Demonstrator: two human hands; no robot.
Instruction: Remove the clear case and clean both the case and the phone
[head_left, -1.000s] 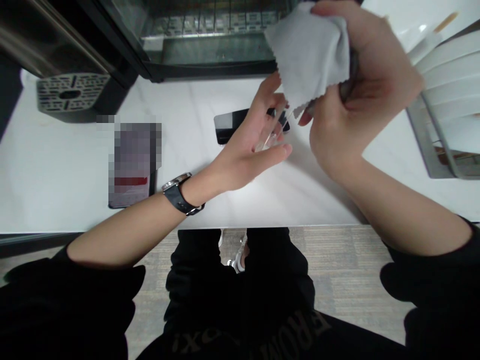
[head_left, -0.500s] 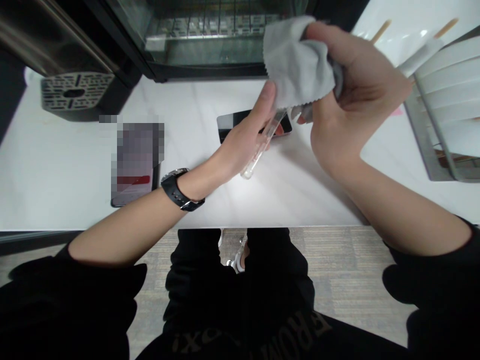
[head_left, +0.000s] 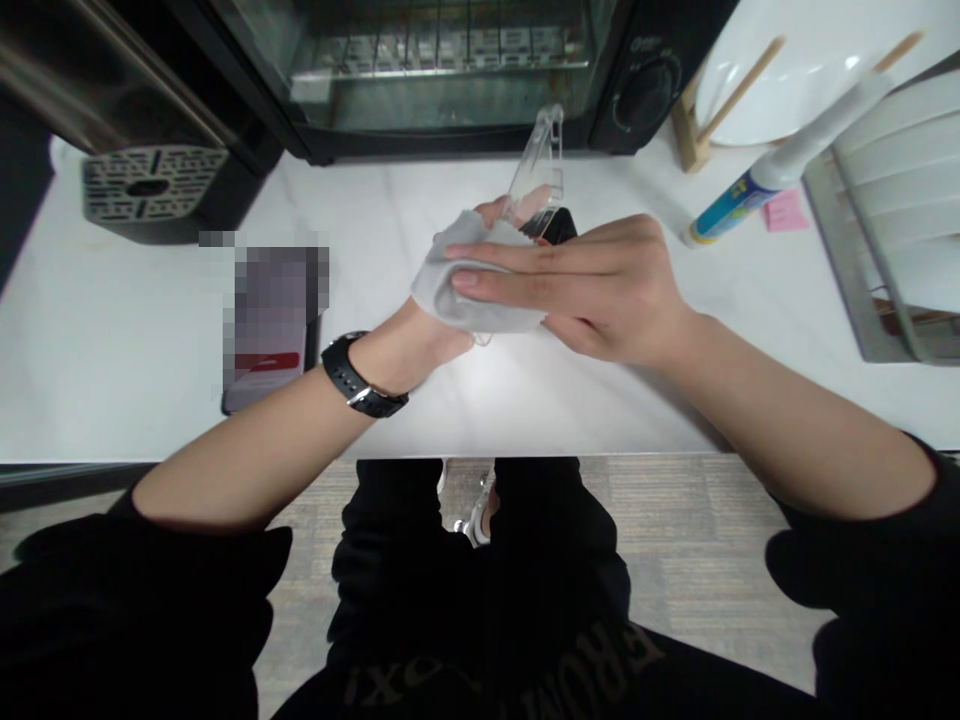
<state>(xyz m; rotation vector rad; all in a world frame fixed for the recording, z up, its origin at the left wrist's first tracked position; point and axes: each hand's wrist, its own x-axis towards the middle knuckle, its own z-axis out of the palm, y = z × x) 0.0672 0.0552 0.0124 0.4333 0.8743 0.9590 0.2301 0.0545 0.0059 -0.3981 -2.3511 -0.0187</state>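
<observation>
My right hand [head_left: 622,290] was closed on the grey cloth [head_left: 491,314], two fingers laid out straight and close together along its top, while another digit tucked in at its lower right edge, the tip out of sight. The cloth lay bunched under those fingertips, pressed against the clear case [head_left: 534,170] and covering its middle. My left hand [head_left: 431,345] had the case in its grasp from beneath, thumb at the near side and a fingertip showing beyond the cloth; how tightly the rest curled I cannot tell, for the cloth hid them. The case slanted above the white counter [head_left: 360,250], its far end jutting past my hands toward the oven [head_left: 442,110], a small near corner peeping out below the cloth. Just beyond my right knuckles a dark phone [head_left: 559,226] lay mostly hidden. On my left wrist sat a black-strapped watch [head_left: 356,380]; another phone [head_left: 266,330] rested to its left, and a blue-and-white tube [head_left: 742,200] stood tilted at the right.
</observation>
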